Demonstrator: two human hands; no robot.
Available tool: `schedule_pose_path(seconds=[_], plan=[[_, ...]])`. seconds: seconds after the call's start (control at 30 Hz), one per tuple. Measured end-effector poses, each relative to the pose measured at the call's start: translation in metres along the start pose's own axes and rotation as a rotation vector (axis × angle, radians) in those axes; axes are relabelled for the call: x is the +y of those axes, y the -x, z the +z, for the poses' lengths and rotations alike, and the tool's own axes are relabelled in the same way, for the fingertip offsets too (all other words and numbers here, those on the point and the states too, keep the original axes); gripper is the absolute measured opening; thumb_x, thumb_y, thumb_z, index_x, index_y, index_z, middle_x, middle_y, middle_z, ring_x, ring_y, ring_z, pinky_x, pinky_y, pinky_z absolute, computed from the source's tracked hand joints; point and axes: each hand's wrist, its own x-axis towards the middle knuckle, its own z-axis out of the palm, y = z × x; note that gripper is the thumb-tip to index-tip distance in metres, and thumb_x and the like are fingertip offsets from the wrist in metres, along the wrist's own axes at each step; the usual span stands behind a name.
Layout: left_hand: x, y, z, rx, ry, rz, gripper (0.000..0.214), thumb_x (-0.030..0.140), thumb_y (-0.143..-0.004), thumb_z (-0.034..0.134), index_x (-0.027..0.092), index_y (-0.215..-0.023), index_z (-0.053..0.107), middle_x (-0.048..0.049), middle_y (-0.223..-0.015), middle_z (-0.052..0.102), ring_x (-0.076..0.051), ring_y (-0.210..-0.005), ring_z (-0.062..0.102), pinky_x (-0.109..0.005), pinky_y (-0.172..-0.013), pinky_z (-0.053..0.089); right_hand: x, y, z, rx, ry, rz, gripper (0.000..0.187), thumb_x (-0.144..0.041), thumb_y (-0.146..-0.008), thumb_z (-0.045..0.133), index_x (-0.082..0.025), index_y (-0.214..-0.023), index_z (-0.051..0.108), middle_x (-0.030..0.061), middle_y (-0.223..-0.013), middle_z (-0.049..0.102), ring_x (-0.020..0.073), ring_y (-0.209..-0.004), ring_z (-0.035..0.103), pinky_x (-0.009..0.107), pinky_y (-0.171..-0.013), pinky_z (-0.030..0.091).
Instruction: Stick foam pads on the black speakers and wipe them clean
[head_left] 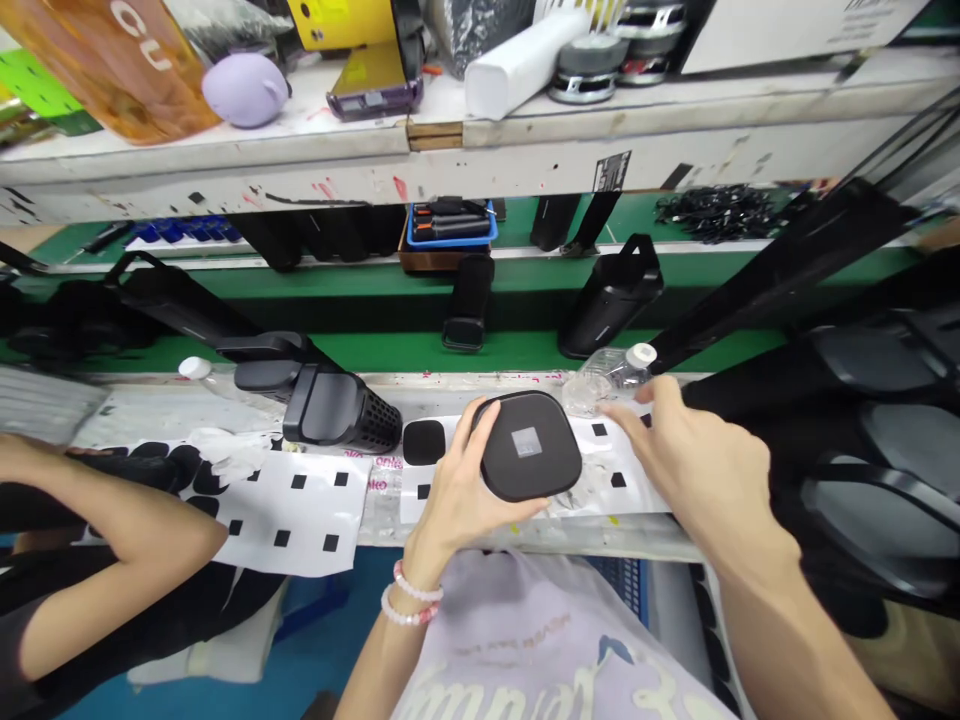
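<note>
My left hand point(457, 490) grips a black rounded-square device point(544, 465) by its edge, with the fingers over one side and the thumb along the lower rim. A small grey square label point(526, 442) sits on its upper face. To the right, my right hand point(701, 465) hovers over the bench, thumb and forefinger apart and the other fingers curled; I see nothing held in it. Just beyond its fingertips lies a clear plastic bottle point(600, 378) with a white cap. White sheets with small black squares point(618, 480) lie under and beside the hands.
Black speakers point(341, 410) stand left of the device, and another speaker point(611, 300) stands behind. At left a co-worker's arm point(135, 500) reaches over another sheet point(300, 520). A cluttered shelf point(300, 165) spans the top; large black cases point(885, 440) crowd the right.
</note>
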Motion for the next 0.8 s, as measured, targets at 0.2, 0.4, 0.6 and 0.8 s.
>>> schedule_pose_path(seconds=[0.2, 0.4, 0.6, 0.8], plan=[[-0.002, -0.007, 0.005, 0.065, -0.027, 0.05, 0.101, 0.033, -0.063, 0.082, 0.022, -0.148, 0.027, -0.0156, -0.152, 0.038, -0.033, -0.139, 0.042, -0.046, -0.105, 0.05, -0.046, 0.009, 0.02, -0.195, -0.289, -0.494, 0.054, -0.041, -0.1, 0.027, -0.018, -0.146, 0.042, 0.0097, -0.154, 0.039, 0.0296, -0.143, 0.032, 0.052, -0.115, 0.026], [-0.01, -0.008, 0.008, 0.222, -0.06, 0.098, 0.099, 0.042, -0.057, 0.086, 0.018, -0.142, 0.039, -0.0187, -0.145, 0.048, -0.034, -0.132, 0.051, -0.051, -0.107, 0.048, 0.017, -0.006, 0.073, -0.416, -0.93, 0.163, 0.064, -0.063, -0.094, 0.034, -0.019, -0.135, 0.056, 0.0101, -0.147, 0.048, 0.0258, -0.14, 0.039, 0.048, -0.119, 0.022], [-0.017, 0.003, -0.024, 0.401, 0.364, -0.149, 0.095, 0.056, -0.06, 0.081, 0.016, -0.138, 0.047, -0.0163, -0.137, 0.058, -0.035, -0.126, 0.056, -0.046, -0.103, 0.051, 0.054, 0.045, 0.131, -0.475, -1.203, 0.573, 0.074, -0.082, -0.063, 0.06, -0.017, -0.097, 0.071, 0.0179, -0.108, 0.072, 0.037, -0.101, 0.067, 0.059, -0.092, 0.048], [-0.007, 0.007, -0.041, 0.527, 0.762, -0.136, 0.104, 0.078, -0.057, 0.07, 0.021, -0.141, 0.046, -0.0132, -0.14, 0.057, -0.038, -0.129, 0.052, -0.045, -0.104, 0.051, 0.026, 0.043, 0.089, -0.156, -1.648, 0.794, 0.039, -0.061, -0.068, 0.066, -0.023, -0.071, 0.06, -0.0005, -0.059, 0.064, 0.0205, -0.052, 0.06, 0.034, -0.049, 0.05]])
